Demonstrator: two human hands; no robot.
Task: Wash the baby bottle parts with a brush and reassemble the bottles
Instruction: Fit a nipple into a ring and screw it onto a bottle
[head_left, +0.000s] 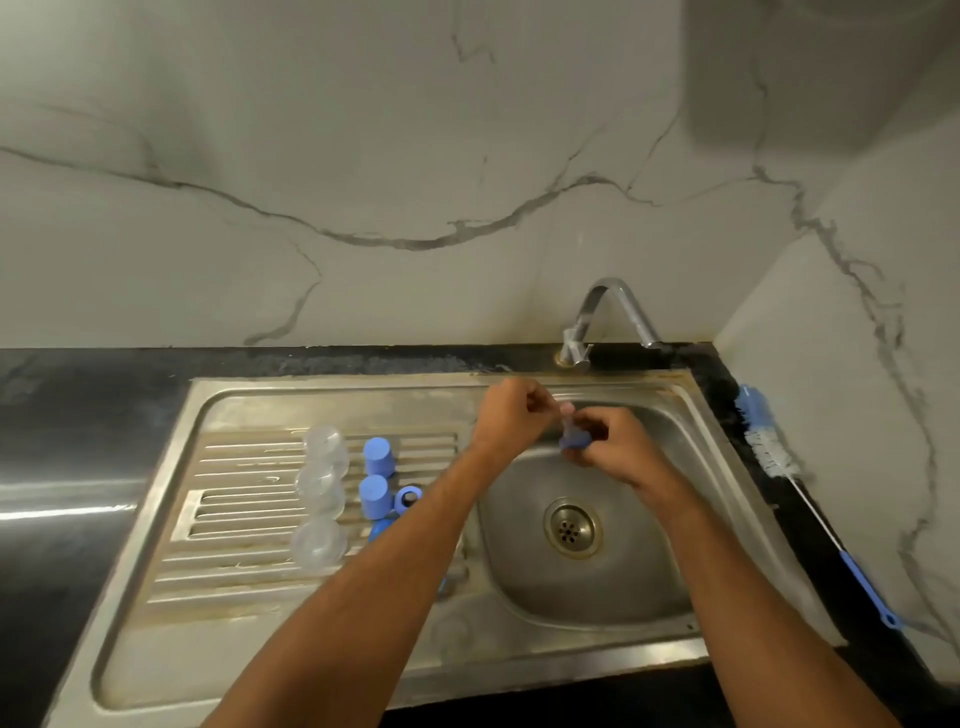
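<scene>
Over the sink basin (644, 566), my right hand (613, 449) grips a blue collar ring with a clear teat (571, 439) in it. My left hand (511, 415) pinches the tip of that teat from above. On the ribbed drainboard (244, 551) lie three clear bottles (319, 491) in a column, two blue caps (376, 480) beside them, and a blue ring (409, 498). More blue parts are partly hidden under my left forearm. The bottle brush (769, 447) lies on the counter to the right.
A chrome tap (608, 317) stands behind the basin; no water is visible. The drain (573, 527) is at the basin's middle. Black countertop (67, 415) runs left of the sink, and marble walls close the back and right.
</scene>
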